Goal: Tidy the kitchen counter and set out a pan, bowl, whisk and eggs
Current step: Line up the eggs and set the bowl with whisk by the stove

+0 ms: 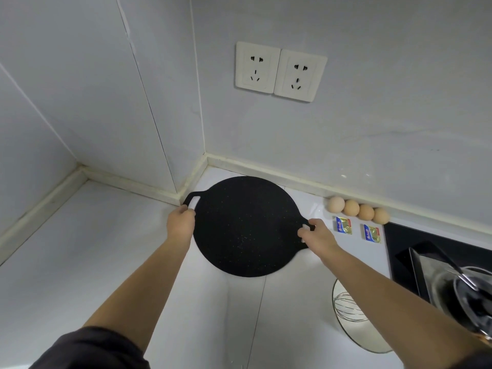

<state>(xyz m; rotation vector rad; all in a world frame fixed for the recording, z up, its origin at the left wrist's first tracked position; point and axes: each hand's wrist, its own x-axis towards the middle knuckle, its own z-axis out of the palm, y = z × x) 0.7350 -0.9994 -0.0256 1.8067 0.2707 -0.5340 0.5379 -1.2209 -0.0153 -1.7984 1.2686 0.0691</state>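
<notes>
A flat round black pan (pixel 245 227) with two loop handles lies on the white counter near the back corner. My left hand (pixel 180 222) grips its left handle, and my right hand (pixel 316 235) grips the right handle. Several brown eggs (pixel 358 209) sit in a row against the back wall, to the right of the pan. A glass bowl (pixel 372 339) with a wire whisk (pixel 348 307) inside stands at the lower right, partly hidden behind my right forearm.
Two small butter packets (pixel 356 229) lie just in front of the eggs. A black cooktop (pixel 436 251) with a dark pot and lid (pixel 468 296) fills the right edge. Two wall sockets (pixel 279 71) sit above the pan. The counter (pixel 93 262) wraps round the left corner.
</notes>
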